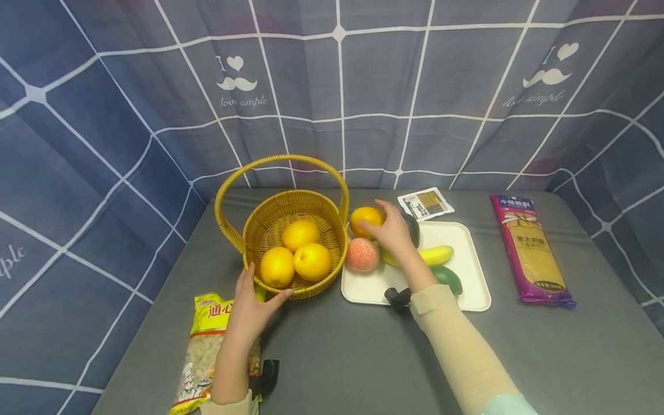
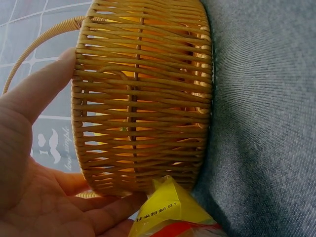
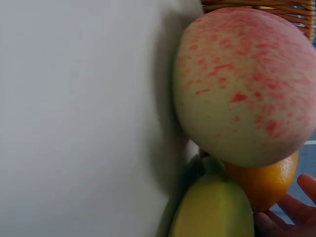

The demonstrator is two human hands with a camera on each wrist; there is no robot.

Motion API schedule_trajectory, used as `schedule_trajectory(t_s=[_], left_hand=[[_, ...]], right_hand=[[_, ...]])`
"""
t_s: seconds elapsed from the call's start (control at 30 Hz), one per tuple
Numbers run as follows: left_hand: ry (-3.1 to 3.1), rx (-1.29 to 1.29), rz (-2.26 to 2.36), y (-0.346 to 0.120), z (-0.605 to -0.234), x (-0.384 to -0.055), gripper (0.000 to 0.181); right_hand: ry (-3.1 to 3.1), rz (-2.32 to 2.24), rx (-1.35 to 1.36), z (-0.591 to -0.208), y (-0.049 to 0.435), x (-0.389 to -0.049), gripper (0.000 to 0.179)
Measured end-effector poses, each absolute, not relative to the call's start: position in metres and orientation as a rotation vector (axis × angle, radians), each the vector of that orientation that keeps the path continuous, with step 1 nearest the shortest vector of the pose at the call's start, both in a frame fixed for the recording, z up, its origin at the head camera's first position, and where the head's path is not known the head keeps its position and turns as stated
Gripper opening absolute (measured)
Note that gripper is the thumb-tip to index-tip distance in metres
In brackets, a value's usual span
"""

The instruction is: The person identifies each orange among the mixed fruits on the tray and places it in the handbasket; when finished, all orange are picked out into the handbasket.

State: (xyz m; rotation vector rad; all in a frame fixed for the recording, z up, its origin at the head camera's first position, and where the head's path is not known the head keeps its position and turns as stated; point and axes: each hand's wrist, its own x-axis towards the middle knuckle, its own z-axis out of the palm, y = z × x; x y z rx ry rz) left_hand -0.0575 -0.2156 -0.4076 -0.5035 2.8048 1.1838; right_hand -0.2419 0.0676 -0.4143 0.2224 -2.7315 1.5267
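A wicker basket (image 1: 253, 230) with a tall handle holds three round yellow-orange fruits (image 1: 313, 261). My left hand (image 1: 251, 308) rests against its near side, thumb and fingers spread apart; in the left wrist view the straight thumb (image 2: 47, 86) touches the rim. On the white tray (image 1: 469, 253), my right hand (image 1: 392, 229) grips an orange (image 1: 363, 215) at the far left corner, thumb over its near side. Fingertips show beside the orange (image 3: 269, 182) in the right wrist view. Closer to me sits a peach (image 1: 362, 255). A banana (image 1: 438, 255) lies partly under my right forearm.
A green fruit (image 1: 447, 280) and a dark rounded thing (image 1: 413, 231) share the tray. Behind it lies a small flat packet (image 1: 426, 203). A spaghetti pack (image 1: 531, 251) lies at right, a yellow bag of pasta (image 1: 199, 351) under my left forearm. A checked cloth (image 1: 384, 86) hangs behind.
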Motion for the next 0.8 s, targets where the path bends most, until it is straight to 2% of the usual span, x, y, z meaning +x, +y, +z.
schedule_trajectory(t_s=[0.57, 0.8], left_hand=[[2.848, -0.473, 1.176, -0.215, -0.407, -0.057, 0.115], [2.844, -0.467, 1.177, -0.216, -0.408, -0.057, 0.116]], right_hand=[[-2.786, 1.483, 0.191, -0.438, 0.062, -0.249, 0.092], [-2.776, 1.468, 0.170, -0.439, 0.062, -0.250, 0.090]])
